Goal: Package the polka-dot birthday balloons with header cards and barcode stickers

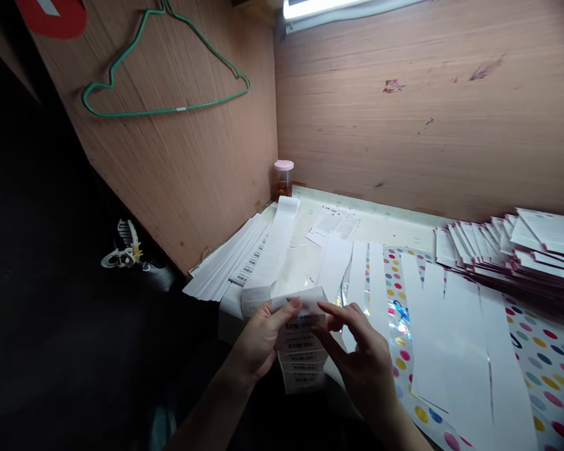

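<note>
The station was a wooden booth, with a lit tube lamp [348, 9] above the back panel [423, 138] and a green clothes hanger [143, 113] on the left side panel [202, 163]. A pale worktop [303, 260] lay below.

The barcode label strip [303, 360] was found at the front edge of the worktop, held up before the person, its lower end hanging free. The left hand [258, 341] gripped it, thumb pressed on the blank upper fold. The right hand [364, 357] stood at the strip's right edge, index finger and thumb spread apart; whether its grip had closed on any paper could not be determined.

The step in hand was judged to be separating or folding at the upper labels. The next move appeared to call for a steady left pinch and a precise right fingertip hold on the edge; a slack strip could crease.

One container was noted: a clear jar [283, 186] in the far corner, pink lid on, with reddish-brown contents that could not be identified. Barcode sheets [254, 262] and fanned white papers [219, 266] lay to the left. White paper strips [432, 351] overlay a polka-dot sheet [552, 382] to the right, near stacked cards [552, 232].
</note>
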Demonstrator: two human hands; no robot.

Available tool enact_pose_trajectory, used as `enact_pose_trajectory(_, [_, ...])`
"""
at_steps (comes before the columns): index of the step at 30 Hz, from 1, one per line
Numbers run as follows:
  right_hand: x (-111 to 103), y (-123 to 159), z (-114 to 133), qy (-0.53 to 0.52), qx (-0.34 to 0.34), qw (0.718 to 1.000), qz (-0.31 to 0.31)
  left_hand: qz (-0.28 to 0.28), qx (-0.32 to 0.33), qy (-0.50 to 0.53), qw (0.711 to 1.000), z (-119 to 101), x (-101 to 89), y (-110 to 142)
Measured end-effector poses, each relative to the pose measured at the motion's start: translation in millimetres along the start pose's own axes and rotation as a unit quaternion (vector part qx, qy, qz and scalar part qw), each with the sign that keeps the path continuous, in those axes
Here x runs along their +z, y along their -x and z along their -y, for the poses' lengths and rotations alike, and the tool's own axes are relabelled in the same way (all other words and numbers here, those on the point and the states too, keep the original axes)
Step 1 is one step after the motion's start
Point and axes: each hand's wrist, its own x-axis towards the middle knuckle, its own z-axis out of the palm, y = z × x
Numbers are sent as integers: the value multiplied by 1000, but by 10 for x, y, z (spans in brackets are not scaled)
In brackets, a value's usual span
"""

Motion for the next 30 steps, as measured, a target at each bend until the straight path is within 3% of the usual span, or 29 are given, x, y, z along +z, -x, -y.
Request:
enact_pose_trajectory(5, [-45, -19, 4, 38, -11, 999, -28, -5, 33, -24, 999, 47, 48, -51])
enact_pose_trajectory(15, [-40, 37, 3, 170, -139, 971, -93, 0, 42, 1, 999, 153, 105, -122])
enact_pose_trajectory(22, [-208, 220, 222, 159, -169, 972, -41, 17, -64, 56, 996, 39, -42, -275])
enact_pose_trajectory(24, [-229, 185, 365, 97, -154, 983, -14, 32, -48, 60, 997, -3, -46, -321])
enact_pose_trajectory(26, [-153, 95, 497, -11, -95, 995, 19, 37, -12, 53, 998, -28, 6, -340])
enact_pose_trajectory(28, [23, -12, 580, -91, -35, 995, 39, 34, -9, 30, 999, -29, 95, -334])
enact_pose_trajectory(30, [240, -94, 594, -67, -15, 998, 4, 5, -33, 16, 999, -4, 178, -322])
